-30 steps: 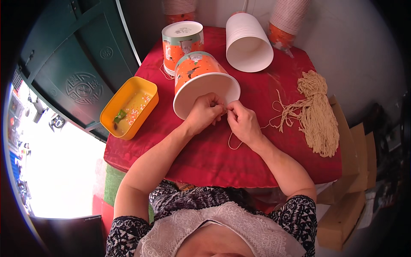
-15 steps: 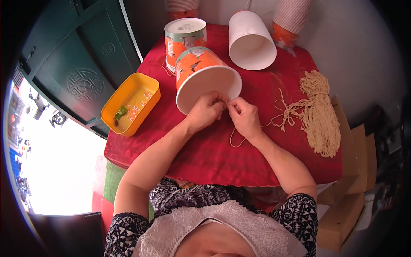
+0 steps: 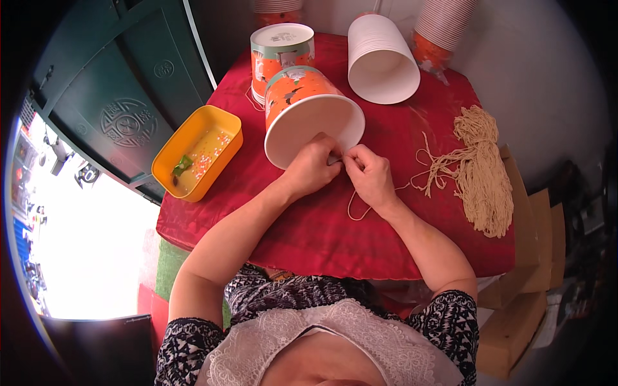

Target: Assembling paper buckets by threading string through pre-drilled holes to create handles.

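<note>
An orange and green paper bucket (image 3: 302, 89) lies on its side, its white mouth tilted toward me. My left hand (image 3: 314, 162) is closed at the lower right of the mouth, gripping the rim with its fingers partly inside. Right beside it, my right hand (image 3: 369, 174) pinches a thin beige string (image 3: 350, 207) against the rim. The string hangs in a loop below my right hand and runs right toward a beige yarn bundle (image 3: 484, 174). My fingertips nearly meet, and the exact point where string and rim touch is hidden.
Behind stands an upside-down stack of similar buckets (image 3: 283, 55). A stack of white buckets (image 3: 384, 61) lies at the back. At left is a yellow tub (image 3: 222, 154) with small colourful bits. The red tablecloth (image 3: 309, 238) covers the table; cardboard boxes (image 3: 515, 321) stand at right.
My left hand has turned slightly, its fingers reaching a little further into the bucket's mouth. The right hand keeps its pinch almost in place. The view has shifted slightly.
</note>
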`<state>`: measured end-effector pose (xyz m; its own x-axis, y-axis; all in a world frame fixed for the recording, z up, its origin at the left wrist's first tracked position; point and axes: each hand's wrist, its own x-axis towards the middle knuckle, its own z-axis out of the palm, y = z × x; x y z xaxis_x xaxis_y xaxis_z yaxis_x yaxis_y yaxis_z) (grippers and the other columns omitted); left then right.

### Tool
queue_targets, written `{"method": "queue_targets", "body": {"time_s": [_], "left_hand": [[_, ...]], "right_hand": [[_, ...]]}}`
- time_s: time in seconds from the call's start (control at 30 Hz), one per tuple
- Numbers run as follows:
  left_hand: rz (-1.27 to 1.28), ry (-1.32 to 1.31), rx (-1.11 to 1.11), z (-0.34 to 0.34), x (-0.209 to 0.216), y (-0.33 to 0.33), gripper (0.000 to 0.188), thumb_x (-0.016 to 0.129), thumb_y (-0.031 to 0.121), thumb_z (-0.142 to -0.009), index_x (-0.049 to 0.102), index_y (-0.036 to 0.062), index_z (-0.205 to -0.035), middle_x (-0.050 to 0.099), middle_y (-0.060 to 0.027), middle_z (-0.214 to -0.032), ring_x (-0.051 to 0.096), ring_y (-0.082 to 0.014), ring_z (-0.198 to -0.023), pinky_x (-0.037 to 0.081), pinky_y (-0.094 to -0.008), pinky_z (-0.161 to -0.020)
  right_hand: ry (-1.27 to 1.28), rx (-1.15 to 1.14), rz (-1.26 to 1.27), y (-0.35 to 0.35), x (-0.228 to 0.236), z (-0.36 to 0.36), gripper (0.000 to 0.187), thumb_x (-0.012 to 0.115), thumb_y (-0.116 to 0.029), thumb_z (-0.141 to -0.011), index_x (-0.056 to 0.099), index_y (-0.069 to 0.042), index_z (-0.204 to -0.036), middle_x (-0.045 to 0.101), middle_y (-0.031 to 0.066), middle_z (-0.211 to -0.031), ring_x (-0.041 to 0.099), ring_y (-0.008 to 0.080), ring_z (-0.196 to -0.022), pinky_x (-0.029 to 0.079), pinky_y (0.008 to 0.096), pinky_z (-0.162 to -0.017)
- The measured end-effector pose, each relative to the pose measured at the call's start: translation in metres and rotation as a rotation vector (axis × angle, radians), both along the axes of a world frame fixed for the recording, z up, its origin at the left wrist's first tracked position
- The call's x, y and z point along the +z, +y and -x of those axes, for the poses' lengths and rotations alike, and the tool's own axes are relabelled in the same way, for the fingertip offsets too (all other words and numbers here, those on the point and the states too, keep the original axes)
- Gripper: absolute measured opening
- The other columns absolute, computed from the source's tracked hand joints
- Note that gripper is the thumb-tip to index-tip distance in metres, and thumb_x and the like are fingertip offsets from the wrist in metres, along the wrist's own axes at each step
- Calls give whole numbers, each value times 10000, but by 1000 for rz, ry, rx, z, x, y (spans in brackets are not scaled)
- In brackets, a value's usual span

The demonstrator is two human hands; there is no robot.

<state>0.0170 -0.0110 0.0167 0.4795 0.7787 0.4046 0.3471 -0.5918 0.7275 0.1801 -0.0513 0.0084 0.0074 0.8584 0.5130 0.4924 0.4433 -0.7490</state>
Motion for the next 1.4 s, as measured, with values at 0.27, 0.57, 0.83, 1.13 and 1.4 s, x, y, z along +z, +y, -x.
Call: {"method": "queue_targets", "body": {"time_s": [0.27,0.57,0.83,1.13,1.4], "left_hand": [[-7,-21,11,-3,-5,4,86,632,-5,-783,647,-25,-865,645,-132,-852,632,-223,-767,507,-328,-689],[24,-21,-5,-1,-6,4,93,628,-19,-777,657,-30,-865,660,-123,-846,629,-195,-749,506,-313,-672],[48,-57,18,-4,1,-1,79,629,-14,-770,655,-43,-839,672,-159,-830,650,-251,-762,517,-344,-688],[89,-64,25,-2,-4,2,77,666,13,-804,655,-34,-865,683,-125,-825,639,-180,-763,511,-317,-687],[60,-91,27,-4,0,0,65,634,-14,-757,661,-49,-804,681,-192,-802,678,-290,-754,532,-367,-677]], "right_hand": [[-17,-18,49,0,3,-2,61,654,-23,-841,597,-2,-840,620,151,-669,629,259,-559,469,356,-512],[-128,-60,-10,0,2,-3,101,664,-38,-839,569,-25,-872,607,137,-647,626,285,-559,471,382,-506],[-223,-84,-112,0,1,-4,94,655,-54,-843,568,-42,-875,638,144,-684,651,320,-598,493,409,-506],[-371,-70,-276,3,-2,-8,76,651,-62,-828,577,-51,-840,643,132,-698,640,324,-596,505,413,-498],[-502,-47,-298,-2,3,-9,88,663,-65,-810,578,-53,-829,620,124,-688,633,316,-588,507,405,-494]]}}
